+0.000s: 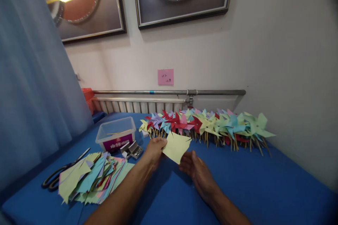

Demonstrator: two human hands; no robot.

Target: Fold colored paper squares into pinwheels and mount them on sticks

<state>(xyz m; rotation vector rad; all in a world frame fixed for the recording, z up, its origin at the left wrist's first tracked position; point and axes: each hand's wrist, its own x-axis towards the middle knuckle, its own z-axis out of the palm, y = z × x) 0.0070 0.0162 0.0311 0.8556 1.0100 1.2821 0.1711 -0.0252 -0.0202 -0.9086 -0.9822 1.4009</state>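
Note:
My left hand (155, 151) pinches the left corner of a pale yellow paper square (176, 147), which is slit in from its corners and held up above the blue table. Close to the paper's lower right edge is my right hand (196, 172), its fingers apart and partly behind the sheet; whether they touch it is unclear. Beyond the paper lie many finished paper pinwheels (208, 125) on sticks, in red, yellow, green, blue and purple. A spread pile of cut coloured paper sheets (92, 179) rests to the left of my left forearm.
Black-handled scissors (56, 177) lie left of the paper pile. A clear plastic box (116, 126) holds a few sticks, with small open boxes of metal pins (135, 150) before it. Behind the blue table (250, 190) run a pipe (132, 92) and radiator; a blue curtain (34, 95) hangs left.

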